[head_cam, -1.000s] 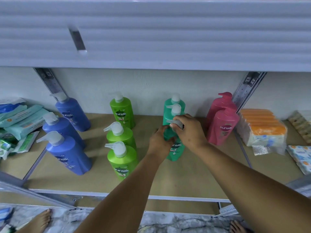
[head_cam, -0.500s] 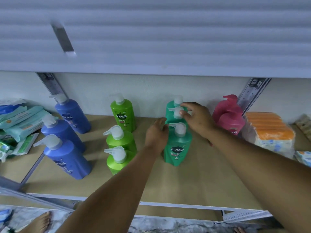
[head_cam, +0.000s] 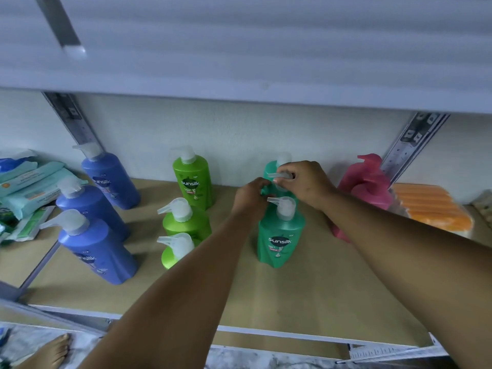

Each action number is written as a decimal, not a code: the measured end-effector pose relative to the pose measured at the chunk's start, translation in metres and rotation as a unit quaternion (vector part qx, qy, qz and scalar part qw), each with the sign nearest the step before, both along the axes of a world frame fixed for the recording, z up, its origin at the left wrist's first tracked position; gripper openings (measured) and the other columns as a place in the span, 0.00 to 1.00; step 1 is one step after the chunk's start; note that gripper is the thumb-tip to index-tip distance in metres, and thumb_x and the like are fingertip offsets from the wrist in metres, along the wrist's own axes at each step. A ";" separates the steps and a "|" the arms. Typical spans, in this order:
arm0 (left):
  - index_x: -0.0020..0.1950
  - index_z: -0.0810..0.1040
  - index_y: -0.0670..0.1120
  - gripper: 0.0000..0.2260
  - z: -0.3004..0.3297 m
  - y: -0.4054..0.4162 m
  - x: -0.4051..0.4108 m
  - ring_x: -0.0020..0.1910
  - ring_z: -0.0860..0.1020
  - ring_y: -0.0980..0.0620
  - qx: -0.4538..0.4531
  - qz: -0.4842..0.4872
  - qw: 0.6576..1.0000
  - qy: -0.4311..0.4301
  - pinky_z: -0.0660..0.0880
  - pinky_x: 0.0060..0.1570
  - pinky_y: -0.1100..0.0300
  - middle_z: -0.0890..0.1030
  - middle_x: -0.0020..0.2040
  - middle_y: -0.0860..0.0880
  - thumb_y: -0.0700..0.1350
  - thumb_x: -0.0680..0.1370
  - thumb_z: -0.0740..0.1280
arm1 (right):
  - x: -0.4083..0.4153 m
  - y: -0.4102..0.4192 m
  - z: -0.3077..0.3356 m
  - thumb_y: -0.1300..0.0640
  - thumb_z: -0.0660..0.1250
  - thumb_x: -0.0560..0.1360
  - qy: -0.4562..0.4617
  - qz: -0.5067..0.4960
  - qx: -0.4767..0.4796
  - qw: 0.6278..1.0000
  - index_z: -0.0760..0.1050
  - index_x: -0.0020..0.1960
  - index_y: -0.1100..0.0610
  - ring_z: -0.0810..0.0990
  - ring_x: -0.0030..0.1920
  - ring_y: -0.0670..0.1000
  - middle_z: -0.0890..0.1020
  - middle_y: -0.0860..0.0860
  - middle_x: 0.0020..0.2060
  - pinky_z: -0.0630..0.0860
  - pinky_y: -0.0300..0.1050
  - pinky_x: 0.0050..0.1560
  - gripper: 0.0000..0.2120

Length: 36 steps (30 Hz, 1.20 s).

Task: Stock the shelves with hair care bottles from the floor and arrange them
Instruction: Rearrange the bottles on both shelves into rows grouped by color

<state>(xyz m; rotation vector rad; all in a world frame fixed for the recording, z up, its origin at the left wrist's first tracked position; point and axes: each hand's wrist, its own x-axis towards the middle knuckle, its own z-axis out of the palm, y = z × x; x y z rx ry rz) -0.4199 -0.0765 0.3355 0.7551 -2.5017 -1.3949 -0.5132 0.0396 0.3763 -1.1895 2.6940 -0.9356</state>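
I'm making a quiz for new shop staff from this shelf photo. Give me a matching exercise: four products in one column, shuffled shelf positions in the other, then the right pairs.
Things:
1. blue bottles
2. lime green bottles
3. pink bottles
4. orange pack

Places:
A. far right of the shelf
B. just right of the teal bottles
C. leftmost bottle column, beside the wipes packs
D. between the blue and teal columns

Pairs: 1-C, 2-D, 3-B, 4-A
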 end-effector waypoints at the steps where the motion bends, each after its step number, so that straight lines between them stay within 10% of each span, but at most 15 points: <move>1: 0.61 0.77 0.48 0.15 0.000 0.001 0.000 0.51 0.80 0.46 0.000 0.007 1.000 0.006 0.78 0.53 0.55 0.81 0.55 0.45 0.37 0.76 0.64 | 0.001 0.000 0.000 0.54 0.71 0.73 0.007 -0.001 -0.002 1.000 0.82 0.51 0.59 0.79 0.42 0.54 0.83 0.55 0.42 0.73 0.44 0.43 0.11; 13: 0.61 0.76 0.47 0.12 0.001 0.009 0.003 0.44 0.76 0.50 -0.011 0.025 0.999 0.018 0.70 0.38 0.65 0.80 0.54 0.44 0.39 0.79 0.61 | 0.010 -0.003 -0.003 0.53 0.70 0.74 0.015 -0.034 -0.007 0.999 0.82 0.48 0.60 0.78 0.39 0.53 0.83 0.55 0.39 0.72 0.43 0.40 0.10; 24: 0.61 0.75 0.46 0.11 0.010 0.015 0.008 0.46 0.77 0.48 -0.033 0.020 0.999 -0.001 0.74 0.44 0.59 0.80 0.54 0.43 0.42 0.80 0.60 | 0.011 -0.007 -0.003 0.51 0.69 0.74 0.018 -0.065 0.024 0.997 0.81 0.45 0.62 0.78 0.38 0.54 0.82 0.56 0.38 0.70 0.43 0.39 0.12; 30: 0.70 0.71 0.46 0.18 0.028 0.012 0.026 0.60 0.76 0.44 -0.058 -0.043 0.995 -0.067 0.74 0.61 0.52 0.77 0.64 0.43 0.40 0.79 0.60 | 0.025 -0.005 0.011 0.49 0.64 0.78 -0.042 -0.056 0.040 0.997 0.71 0.69 0.57 0.76 0.62 0.55 0.77 0.56 0.64 0.66 0.37 0.54 0.22; 36: 0.69 0.72 0.43 0.18 0.058 0.011 0.077 0.64 0.74 0.43 -0.136 -0.074 0.988 -0.020 0.69 0.61 0.57 0.74 0.68 0.44 0.39 0.78 0.61 | 0.062 0.000 0.023 0.48 0.62 0.79 -0.025 -0.049 0.043 0.998 0.68 0.71 0.55 0.70 0.68 0.55 0.72 0.55 0.69 0.65 0.41 0.64 0.23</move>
